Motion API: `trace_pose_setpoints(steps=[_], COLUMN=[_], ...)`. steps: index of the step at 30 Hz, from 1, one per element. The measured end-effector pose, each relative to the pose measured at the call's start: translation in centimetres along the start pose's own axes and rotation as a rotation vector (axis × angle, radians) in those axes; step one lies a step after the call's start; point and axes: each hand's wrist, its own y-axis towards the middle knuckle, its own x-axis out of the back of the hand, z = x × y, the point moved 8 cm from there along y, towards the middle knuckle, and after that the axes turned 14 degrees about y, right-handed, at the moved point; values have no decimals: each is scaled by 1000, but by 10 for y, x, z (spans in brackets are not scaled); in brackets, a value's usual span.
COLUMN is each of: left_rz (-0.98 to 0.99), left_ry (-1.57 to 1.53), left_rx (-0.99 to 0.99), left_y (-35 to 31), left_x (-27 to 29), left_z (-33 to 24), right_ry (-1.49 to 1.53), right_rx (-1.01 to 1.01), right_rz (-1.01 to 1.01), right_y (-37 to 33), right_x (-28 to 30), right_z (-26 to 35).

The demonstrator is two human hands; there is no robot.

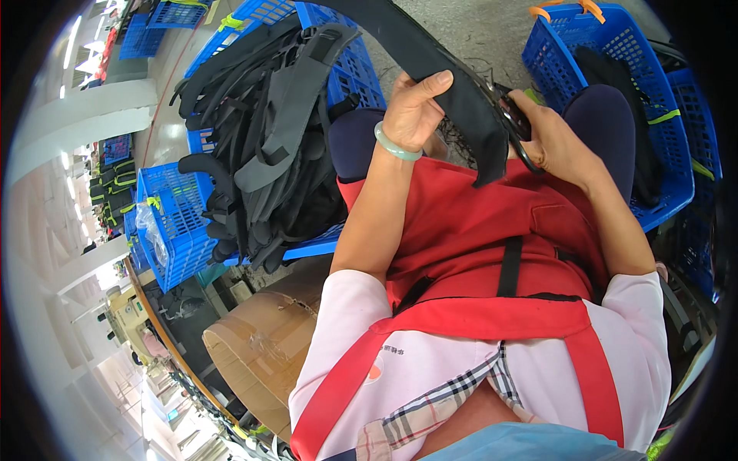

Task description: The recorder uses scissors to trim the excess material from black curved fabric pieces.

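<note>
A long black padded strap point(453, 96) hangs over my lap, running from the top edge down to a pointed end by my red apron point(477, 223). My left hand point(415, 107), with a pale green bangle at its wrist, is closed on the strap's left edge, its thumb lying on top. Closed around the dark handles of a pair of scissors point(516, 121) is my right hand point(560, 142). The blades lie along the strap's right edge. Whether they touch the fabric, I cannot tell.
At the left, a blue crate point(357, 73) is heaped with black padded straps point(269, 138). Another blue crate point(565, 65) with dark pieces stands at the right. A cardboard box point(257, 330) sits at lower left, near a smaller blue crate point(173, 250). Threads litter the floor point(492, 38).
</note>
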Motion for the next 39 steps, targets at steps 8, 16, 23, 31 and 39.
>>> trace_pose_setpoints(steps=[8, 16, 23, 31, 39], left_rz=[-71, 18, 68, -20, -62], left_ry=[14, -16, -1, -14, -69], left_rx=[-21, -64, -84, -1, 10], left_y=[-1, -1, -2, -3, -3], left_x=[8, 25, 15, 7, 3], left_z=[-8, -9, -11, -5, -3], right_ry=[-128, -228, -204, -103, -89], right_rx=[-35, 188, 264, -68, -20], right_rz=[45, -68, -173, -16, -11], right_y=[-10, -17, -13, 1, 1], right_x=[16, 14, 13, -3, -1], right_z=[26, 37, 34, 18, 12])
